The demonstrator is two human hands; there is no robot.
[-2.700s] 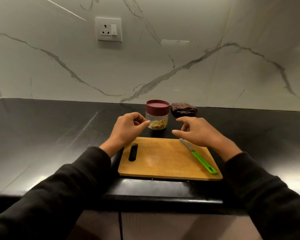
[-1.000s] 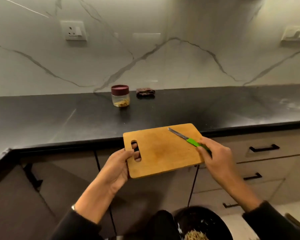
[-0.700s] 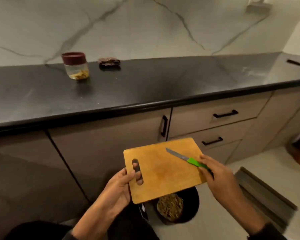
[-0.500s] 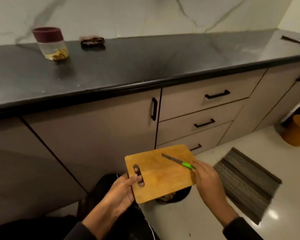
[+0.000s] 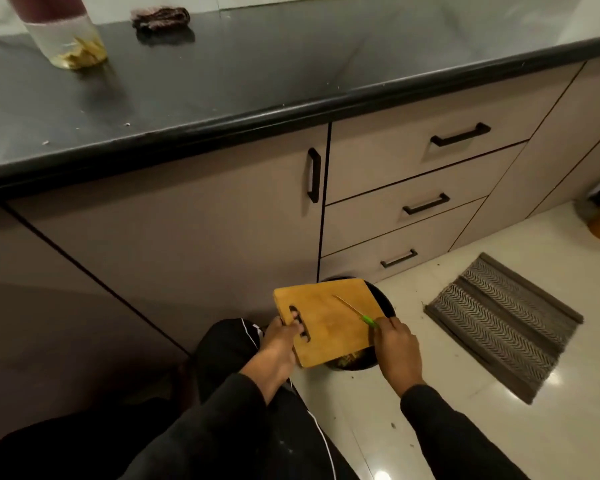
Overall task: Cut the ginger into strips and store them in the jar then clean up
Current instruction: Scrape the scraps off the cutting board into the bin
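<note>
Black glossy counter (image 5: 222, 74) tops beige cabinets; the jar (image 5: 59, 32) of ginger strips stands at its back left, beside a cloth (image 5: 160, 17). Low over a dark bin (image 5: 381, 303) on the pale tiled floor, the left hand (image 5: 279, 344) grips the wooden board (image 5: 329, 323) through its slot. The right hand (image 5: 395, 344) pinches the green-handled knife (image 5: 355, 311), whose blade lies across the board, pointing up-left.

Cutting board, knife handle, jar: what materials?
Cutting board: looks like wood, matt tan, faint grain. Knife: bright green handle, probably plastic; thin grey blade, likely metal. Jar: see-through body, glass or clear plastic, cannot tell; dark red lid, probably plastic.
</note>
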